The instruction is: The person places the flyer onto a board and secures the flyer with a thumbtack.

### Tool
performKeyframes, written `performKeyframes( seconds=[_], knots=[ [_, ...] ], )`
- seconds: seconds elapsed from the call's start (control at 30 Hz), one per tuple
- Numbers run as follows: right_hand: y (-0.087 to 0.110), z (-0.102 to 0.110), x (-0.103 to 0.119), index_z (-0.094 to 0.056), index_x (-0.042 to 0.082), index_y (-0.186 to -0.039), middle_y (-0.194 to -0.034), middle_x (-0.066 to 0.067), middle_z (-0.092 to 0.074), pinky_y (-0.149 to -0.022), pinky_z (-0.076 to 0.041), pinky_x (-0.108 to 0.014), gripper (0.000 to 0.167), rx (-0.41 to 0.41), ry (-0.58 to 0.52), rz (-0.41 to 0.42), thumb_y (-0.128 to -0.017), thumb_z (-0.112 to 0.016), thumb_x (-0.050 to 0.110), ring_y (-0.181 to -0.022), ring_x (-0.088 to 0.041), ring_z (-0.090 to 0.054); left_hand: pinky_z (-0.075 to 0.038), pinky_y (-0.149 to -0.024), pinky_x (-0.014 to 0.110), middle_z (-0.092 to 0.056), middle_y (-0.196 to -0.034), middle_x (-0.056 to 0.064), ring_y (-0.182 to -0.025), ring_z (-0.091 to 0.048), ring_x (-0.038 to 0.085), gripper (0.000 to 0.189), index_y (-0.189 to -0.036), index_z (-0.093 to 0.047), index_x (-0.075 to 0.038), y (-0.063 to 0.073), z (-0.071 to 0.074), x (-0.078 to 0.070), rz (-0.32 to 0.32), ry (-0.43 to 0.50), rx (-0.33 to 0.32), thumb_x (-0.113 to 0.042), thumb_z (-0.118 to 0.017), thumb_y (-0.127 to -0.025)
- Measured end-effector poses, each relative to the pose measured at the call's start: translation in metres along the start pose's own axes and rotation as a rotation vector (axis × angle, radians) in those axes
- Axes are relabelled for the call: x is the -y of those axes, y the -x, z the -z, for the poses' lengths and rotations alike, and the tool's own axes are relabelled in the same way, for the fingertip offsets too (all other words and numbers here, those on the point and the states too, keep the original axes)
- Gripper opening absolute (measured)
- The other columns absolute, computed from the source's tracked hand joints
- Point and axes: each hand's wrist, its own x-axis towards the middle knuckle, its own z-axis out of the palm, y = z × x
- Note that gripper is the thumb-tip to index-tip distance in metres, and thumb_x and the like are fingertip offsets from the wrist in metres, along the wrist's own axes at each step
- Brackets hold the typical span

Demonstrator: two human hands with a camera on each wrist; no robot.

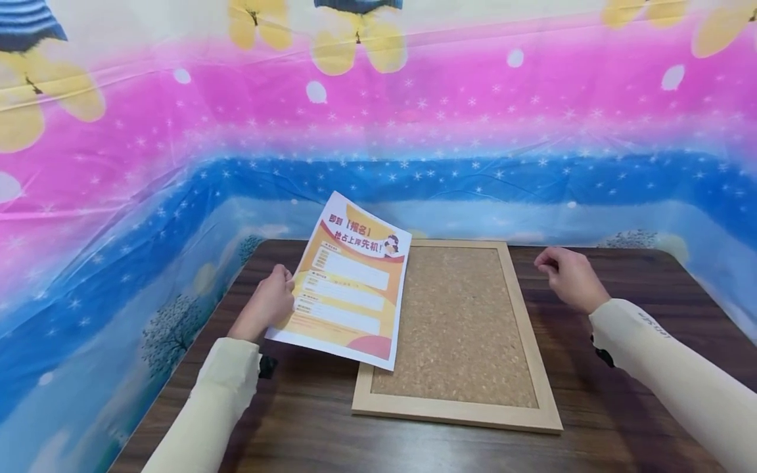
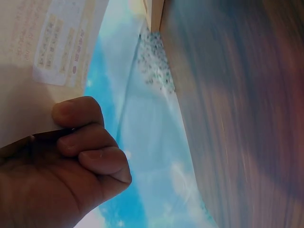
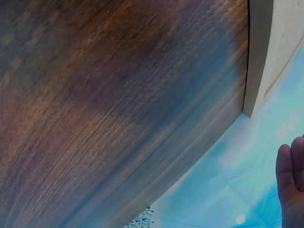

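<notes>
My left hand (image 1: 266, 303) pinches the left edge of a printed paper flyer (image 1: 349, 309) with orange and yellow areas, white boxes and Chinese lettering. In the left wrist view, the fingers of that hand (image 2: 92, 142) curl at the edge of the flyer (image 2: 28, 104). The sheet is tilted and raised, covering the left part of a wood-framed cork board (image 1: 461, 322) that lies on the table. My right hand (image 1: 572, 279) hovers to the right of the board with fingers loosely bent and nothing visible in them. Only part of the right hand (image 3: 292, 173) shows in its wrist view.
The dark wood-grain table (image 1: 467, 450) carries the board near its middle. A patterned cloth (image 1: 367, 177) in blue, pink and white hangs behind the table and along its sides.
</notes>
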Motion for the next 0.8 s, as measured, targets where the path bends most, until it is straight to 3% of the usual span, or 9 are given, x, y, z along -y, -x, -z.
performKeyframes(
  seconds=[0.57,0.8],
  knots=[
    [-0.005,-0.002,0.006,-0.061,0.003,-0.100,-0.093,-0.013,-0.061,-0.064,-0.046,-0.042,0.012,0.015,-0.014,0.024,-0.092,-0.055,-0.004,-0.074,-0.023,-0.055,-0.040,-0.061,0.033,-0.050,-0.085,0.014,-0.075,-0.051,0.026,0.012,-0.105,-0.040,-0.002,-0.011,-0.045,-0.037,-0.055,0.033,0.035,-0.012,-0.034,-0.102],
    [-0.005,-0.002,0.005,-0.062,0.005,-0.100,-0.093,-0.011,-0.061,-0.064,-0.045,-0.041,0.012,0.047,-0.027,0.030,-0.093,-0.054,-0.002,-0.075,-0.022,-0.055,-0.041,-0.059,0.032,-0.051,-0.083,0.014,-0.074,-0.053,0.024,0.014,-0.102,-0.042,-0.003,-0.014,-0.061,-0.044,-0.074,0.034,0.076,-0.014,-0.035,-0.102]
  ],
)
